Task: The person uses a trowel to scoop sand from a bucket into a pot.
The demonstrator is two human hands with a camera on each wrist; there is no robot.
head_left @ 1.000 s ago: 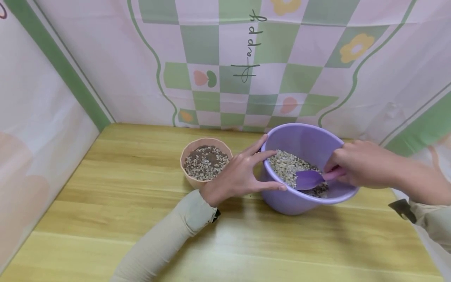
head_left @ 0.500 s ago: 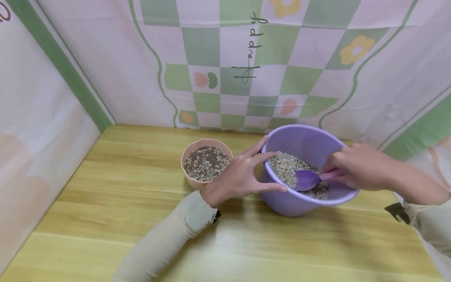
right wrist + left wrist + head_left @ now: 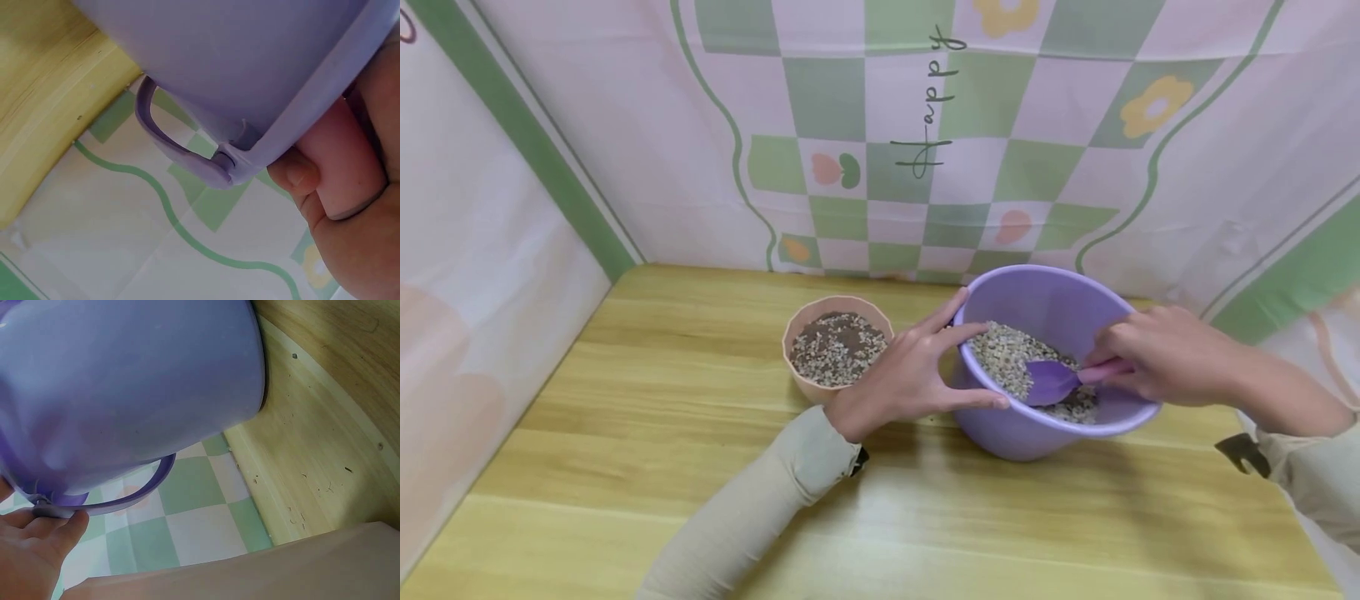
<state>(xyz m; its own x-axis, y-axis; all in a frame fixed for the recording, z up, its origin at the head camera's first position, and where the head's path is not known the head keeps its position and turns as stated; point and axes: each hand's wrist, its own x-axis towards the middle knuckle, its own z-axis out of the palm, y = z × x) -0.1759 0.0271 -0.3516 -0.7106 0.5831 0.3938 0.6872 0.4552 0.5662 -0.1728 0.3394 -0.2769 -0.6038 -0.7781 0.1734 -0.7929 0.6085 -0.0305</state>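
A lilac bucket (image 3: pixel 1000 433) stands on the wooden table, with pale grit (image 3: pixel 1000 354) inside. In the head view my left hand (image 3: pixel 904 377) holds its left rim, fingers over the edge and thumb along the near side. The left wrist view shows those fingertips (image 3: pixel 72 528) at the rim by the bucket's handle (image 3: pixel 137 494). My right hand (image 3: pixel 1161 354) grips the pink handle (image 3: pixel 344 159) of a small shovel. The shovel's purple blade (image 3: pixel 1049 382) lies on the grit, its edge partly hidden there.
Left of the bucket sits a peach flowerpot (image 3: pixel 797 371), holding brown soil scattered with grit; my left hand covers part of it. Behind the table (image 3: pixel 625 400) hangs a green-and-white checked cloth (image 3: pixel 898 171). Small dark crumbs dot the wood near the bucket.
My right hand and the shovel have shifted slightly to the left within the bucket. The left hand keeps its place on the rim, and the flowerpot has not moved.
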